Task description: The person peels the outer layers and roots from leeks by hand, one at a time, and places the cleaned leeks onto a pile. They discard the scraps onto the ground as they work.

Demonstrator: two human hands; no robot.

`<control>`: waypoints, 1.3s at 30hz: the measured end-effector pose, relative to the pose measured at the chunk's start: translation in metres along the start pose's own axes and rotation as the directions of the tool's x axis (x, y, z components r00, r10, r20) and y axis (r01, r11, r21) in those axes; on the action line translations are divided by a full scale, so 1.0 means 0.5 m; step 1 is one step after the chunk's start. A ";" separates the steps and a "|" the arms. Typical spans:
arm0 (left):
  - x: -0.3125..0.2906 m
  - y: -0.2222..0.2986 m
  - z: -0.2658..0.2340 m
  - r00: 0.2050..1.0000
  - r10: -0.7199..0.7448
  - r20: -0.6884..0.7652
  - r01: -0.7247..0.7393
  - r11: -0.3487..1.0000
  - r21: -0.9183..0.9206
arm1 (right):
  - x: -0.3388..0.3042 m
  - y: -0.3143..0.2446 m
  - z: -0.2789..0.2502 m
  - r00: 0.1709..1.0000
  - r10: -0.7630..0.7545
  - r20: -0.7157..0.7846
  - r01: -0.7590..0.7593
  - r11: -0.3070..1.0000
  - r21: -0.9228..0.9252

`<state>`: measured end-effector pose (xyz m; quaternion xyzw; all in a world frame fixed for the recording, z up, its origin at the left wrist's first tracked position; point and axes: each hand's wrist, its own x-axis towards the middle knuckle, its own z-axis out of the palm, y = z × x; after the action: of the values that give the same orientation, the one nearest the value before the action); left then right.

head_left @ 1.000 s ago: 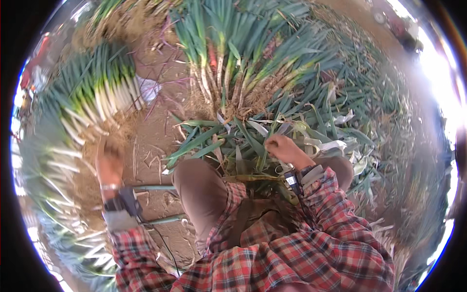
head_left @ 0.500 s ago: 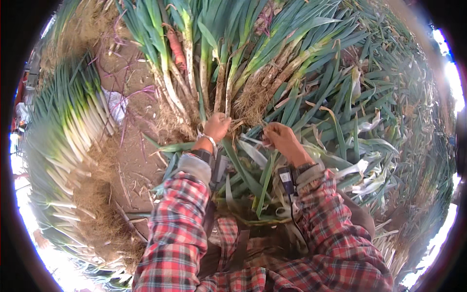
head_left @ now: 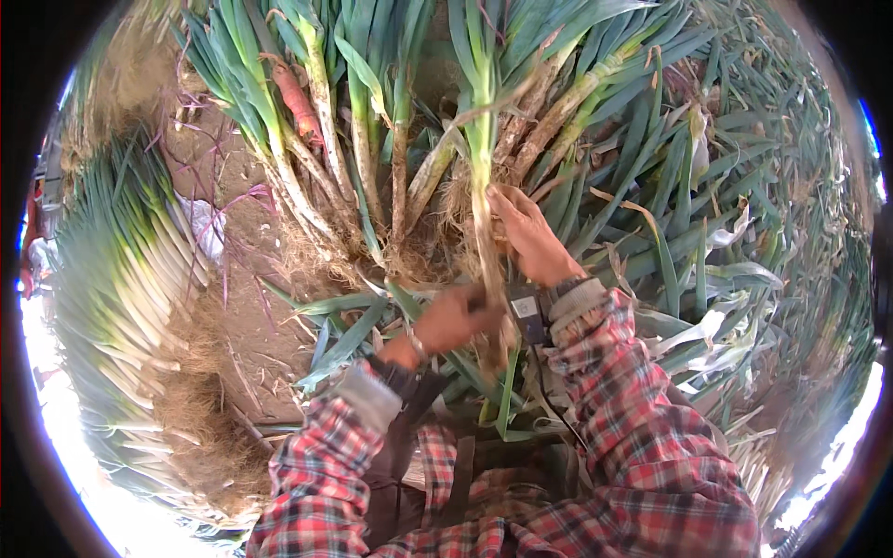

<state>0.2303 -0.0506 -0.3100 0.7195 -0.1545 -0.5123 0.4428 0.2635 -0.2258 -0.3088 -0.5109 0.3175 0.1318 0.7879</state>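
Front and centre, left hand [head_left: 454, 321] keeps grip low around leek [head_left: 480, 158]; right hand [head_left: 530, 234] clasps same stalk higher up, leafy end pointing away. Just beyond, soil-stained leeks [head_left: 400, 167] fan out; well off left, pale-stemmed leeks [head_left: 139, 270] in row.

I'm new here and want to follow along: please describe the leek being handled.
Find the big fan of leeks, top centre. Look to its lower edge. Yours is the leek with the right hand on its stalk and the left hand near its roots; neither hand touches its neighbours.
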 end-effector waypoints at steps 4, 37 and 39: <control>-0.146 0.051 0.078 0.973 0.176 0.147 -0.164 0.983 -0.085 | -0.046 0.025 0.025 0.979 -0.140 0.150 0.124 0.986 0.111; -0.667 0.393 0.207 0.489 0.150 -0.859 -0.777 0.522 -0.351 | -0.715 0.087 -0.079 0.674 -0.570 0.470 0.639 0.769 0.017; -0.646 0.393 0.239 0.428 0.443 -0.788 -0.854 0.483 -0.193 | -0.814 0.008 0.051 0.641 -0.622 0.449 0.718 0.693 -0.066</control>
<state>0.0333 0.0006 0.0301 0.5478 -0.1118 -0.0228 0.8288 -0.0402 -0.1539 -0.0466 -0.6456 -0.0793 -0.0353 0.7588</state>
